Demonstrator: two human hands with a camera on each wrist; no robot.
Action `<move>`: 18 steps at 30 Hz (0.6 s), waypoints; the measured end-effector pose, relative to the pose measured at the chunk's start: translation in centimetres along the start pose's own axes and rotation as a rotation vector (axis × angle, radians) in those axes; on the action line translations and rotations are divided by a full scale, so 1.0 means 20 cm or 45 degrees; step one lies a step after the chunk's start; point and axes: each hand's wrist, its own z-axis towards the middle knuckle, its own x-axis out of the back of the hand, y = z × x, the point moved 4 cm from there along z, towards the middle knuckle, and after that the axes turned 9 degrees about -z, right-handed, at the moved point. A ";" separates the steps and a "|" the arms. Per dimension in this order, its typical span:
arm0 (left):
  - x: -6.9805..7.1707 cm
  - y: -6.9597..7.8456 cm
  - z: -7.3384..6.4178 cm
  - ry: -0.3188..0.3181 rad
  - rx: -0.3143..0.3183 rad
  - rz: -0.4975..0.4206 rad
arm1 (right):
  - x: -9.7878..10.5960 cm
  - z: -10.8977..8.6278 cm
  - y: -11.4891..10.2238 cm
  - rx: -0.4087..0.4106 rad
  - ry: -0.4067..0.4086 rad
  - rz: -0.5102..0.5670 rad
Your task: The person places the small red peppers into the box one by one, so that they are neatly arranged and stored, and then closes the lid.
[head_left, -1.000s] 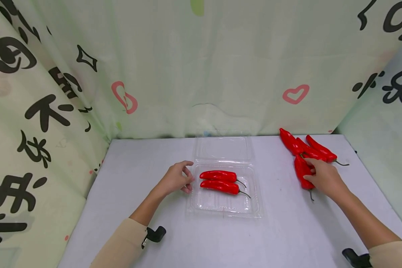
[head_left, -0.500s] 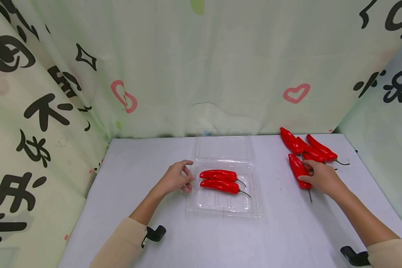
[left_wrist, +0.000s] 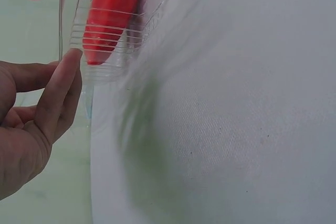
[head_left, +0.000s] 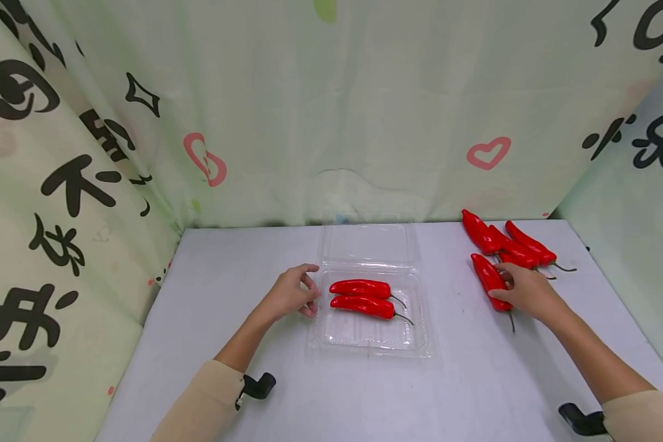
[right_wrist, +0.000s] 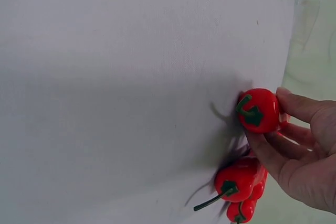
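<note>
In the head view my right hand (head_left: 529, 291) pinches a red chili pepper (head_left: 487, 275) between thumb and fingers, its stem end toward me. The right wrist view shows this held pepper (right_wrist: 260, 109) from its green stem end, with its shadow on the table. My left hand (head_left: 291, 293) is at the left side of a clear plastic clamshell box (head_left: 342, 341), its fingertips right at the rim. Inside the box lie two red chili peppers (head_left: 361, 306), side by side, stems to the right. The left wrist view has one pepper (left_wrist: 113, 14) behind the box's ribbed wall.
Several more red chili peppers (head_left: 477, 230) lie in a pile at the table's back right. The box's lid (head_left: 369, 244) is folded back toward the curtain (head_left: 331, 123) behind the white table (head_left: 447, 393). Black cameras (head_left: 258, 385) sit on the wrists.
My right hand has drawn the chili pepper slightly left, away from the pile, uncovering another pepper behind it. The left hand, the box and the two peppers in it have stayed in place.
</note>
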 end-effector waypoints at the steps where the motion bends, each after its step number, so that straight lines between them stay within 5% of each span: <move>1: 0.00 0.00 0.00 0.000 -0.001 -0.009 | 0.00 0.00 0.00 0.003 -0.002 0.001; 18: 0.00 -0.02 -0.03 0.017 0.021 -0.146 | -0.02 0.00 -0.02 0.018 -0.038 0.039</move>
